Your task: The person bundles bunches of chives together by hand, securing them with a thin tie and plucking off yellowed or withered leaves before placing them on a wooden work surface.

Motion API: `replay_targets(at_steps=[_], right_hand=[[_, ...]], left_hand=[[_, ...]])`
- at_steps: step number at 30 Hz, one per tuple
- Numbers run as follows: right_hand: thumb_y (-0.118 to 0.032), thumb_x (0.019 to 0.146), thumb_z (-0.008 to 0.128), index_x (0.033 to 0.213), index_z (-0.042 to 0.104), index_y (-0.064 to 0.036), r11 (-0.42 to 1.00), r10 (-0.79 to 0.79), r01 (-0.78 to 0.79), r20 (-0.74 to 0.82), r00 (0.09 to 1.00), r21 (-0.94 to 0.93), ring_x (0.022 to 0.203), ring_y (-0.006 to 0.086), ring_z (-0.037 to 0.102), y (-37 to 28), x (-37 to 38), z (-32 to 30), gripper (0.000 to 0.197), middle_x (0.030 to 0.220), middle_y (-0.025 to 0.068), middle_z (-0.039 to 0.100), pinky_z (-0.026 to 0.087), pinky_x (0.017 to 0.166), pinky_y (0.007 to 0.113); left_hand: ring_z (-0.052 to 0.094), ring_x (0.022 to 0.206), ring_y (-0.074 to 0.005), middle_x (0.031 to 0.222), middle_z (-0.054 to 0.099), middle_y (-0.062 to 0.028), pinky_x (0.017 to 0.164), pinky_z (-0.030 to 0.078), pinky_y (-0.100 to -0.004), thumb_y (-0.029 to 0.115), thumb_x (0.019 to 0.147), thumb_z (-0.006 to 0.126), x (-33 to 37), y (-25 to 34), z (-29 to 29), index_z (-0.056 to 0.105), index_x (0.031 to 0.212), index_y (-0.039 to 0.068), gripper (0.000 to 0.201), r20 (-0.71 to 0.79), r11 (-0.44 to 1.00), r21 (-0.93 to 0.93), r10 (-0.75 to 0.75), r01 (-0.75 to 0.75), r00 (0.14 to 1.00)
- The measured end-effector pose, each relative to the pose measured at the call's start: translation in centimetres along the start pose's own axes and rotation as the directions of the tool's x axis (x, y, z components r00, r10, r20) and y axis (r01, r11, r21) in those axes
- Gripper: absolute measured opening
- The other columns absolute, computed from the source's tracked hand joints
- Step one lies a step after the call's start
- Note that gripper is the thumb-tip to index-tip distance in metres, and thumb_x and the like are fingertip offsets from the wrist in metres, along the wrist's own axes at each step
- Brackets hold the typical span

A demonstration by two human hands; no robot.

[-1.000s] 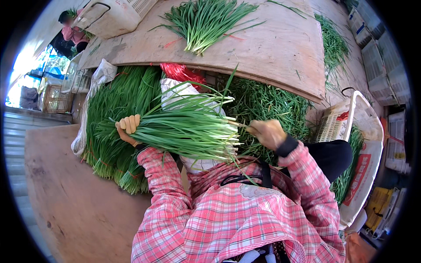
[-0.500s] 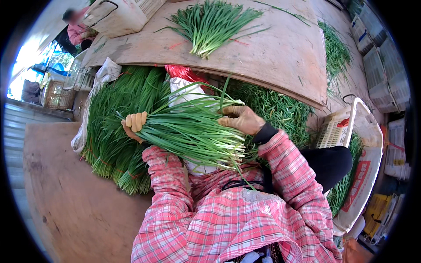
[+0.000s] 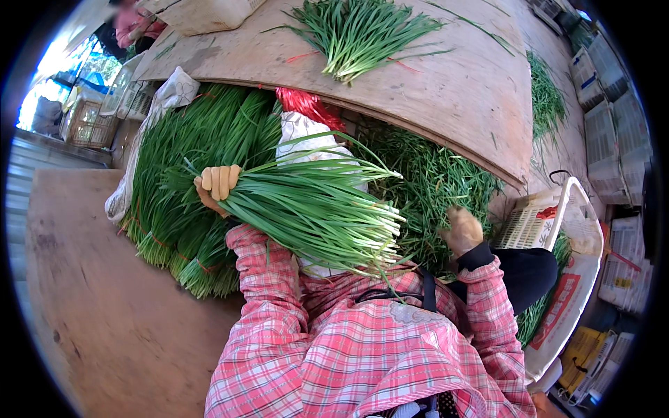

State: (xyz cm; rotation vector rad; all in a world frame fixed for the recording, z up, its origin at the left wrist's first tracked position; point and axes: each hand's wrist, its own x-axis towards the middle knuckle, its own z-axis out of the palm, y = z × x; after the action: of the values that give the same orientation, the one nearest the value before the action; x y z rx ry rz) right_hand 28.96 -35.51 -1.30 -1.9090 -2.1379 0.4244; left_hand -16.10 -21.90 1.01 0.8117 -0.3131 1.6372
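Note:
My left hand (image 3: 217, 184), in a tan glove, is closed round the leafy end of a bunch of garlic chives (image 3: 313, 209). The pale stem ends fan out to the right over my lap, and one stalk sticks up apart from the rest. Off to the right, my right hand (image 3: 462, 231), also gloved, hovers over a heap of loose green leaves (image 3: 425, 174), clear of the bunch. Motion smears its fingers, so their state is unclear. Tied bundles of chives (image 3: 188, 188) lie to the left of the held bunch.
Ahead stands a wooden board table (image 3: 460, 90) with a spread of chives (image 3: 355, 38) on it. Red string (image 3: 306, 104) and a white sack (image 3: 306, 136) are below its edge. A white basket (image 3: 536, 216) stands at the right. A co-worker (image 3: 132, 24) is at the far left.
My right hand has left the stem ends and moved right and down over the loose leaves. The left hand still grips the bunch. The view has shifted slightly.

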Motion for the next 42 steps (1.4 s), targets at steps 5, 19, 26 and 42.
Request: replay_targets(at_steps=[5, 19, 26, 42], right_hand=[[-0.018, 0.076, 0.069, 0.103, 0.062, -0.0083, 0.869, -0.287, 0.411, -0.394, 0.873, 0.277, 0.06, 0.0289, 0.059, -10.5, 8.4, -4.5, 0.029, 0.071, 0.0108, 0.059, 0.049, 0.054, 0.035], [-0.007, 0.071, 0.063, 0.074, 0.059, -0.0098, 0.9, -0.358, 0.428, -0.419, 0.834, 0.084, 0.057, 0.0232, 0.058, -11.4, 6.5, -1.1, 0.005, 0.063, 0.0059, 0.055, 0.044, 0.048, 0.035], [-0.026, 0.074, 0.067, 0.075, 0.063, -0.0041, 0.975, 0.106, -0.099, 0.027, 0.994, -0.198, 0.07, 0.0317, 0.062, 3.5, -1.3, 0.9, 0.023, 0.073, 0.0146, 0.062, 0.049, 0.062, 0.039], [0.003, 0.08, 0.062, 0.087, 0.065, 0.0011, 0.673, 0.041, 0.004, -0.043, 0.998, 0.739, 0.074, 0.0154, 0.058, -6.1, 2.1, 0.1, 0.008, 0.079, 0.0069, 0.061, 0.047, 0.067, 0.026]], left_hand=[[0.041, 0.048, -0.0049, 0.052, 0.045, 0.0075, 0.056, 0.033, -0.0231, 0.025, 0.098, 0.033, 0.8, 0.0, 1.1, 0.042, 0.067, 0.016, 0.034, 0.098, 0.999, -0.041, -0.023, 0.027, 0.995], [0.042, 0.051, -0.0038, 0.056, 0.045, 0.009, 0.059, 0.033, -0.0224, 0.026, 0.096, 0.038, -0.4, -0.3, -0.2, 0.041, 0.071, 0.016, 0.027, 0.035, 0.987, -0.157, 0.024, -0.018, 0.999], [0.046, 0.057, -0.0068, 0.061, 0.048, 0.0063, 0.063, 0.035, -0.0249, 0.025, 0.094, 0.037, -2.4, 1.1, -1.3, 0.046, 0.074, 0.014, 0.025, -0.007, 0.992, -0.12, 0.026, -0.026, 1.0], [0.037, 0.047, -0.0049, 0.052, 0.039, 0.0084, 0.054, 0.031, -0.0229, 0.028, 0.095, 0.036, -3.3, 1.1, -0.7, 0.038, 0.067, 0.017, 0.03, -0.122, 0.998, 0.019, 0.059, -0.057, 0.991]])
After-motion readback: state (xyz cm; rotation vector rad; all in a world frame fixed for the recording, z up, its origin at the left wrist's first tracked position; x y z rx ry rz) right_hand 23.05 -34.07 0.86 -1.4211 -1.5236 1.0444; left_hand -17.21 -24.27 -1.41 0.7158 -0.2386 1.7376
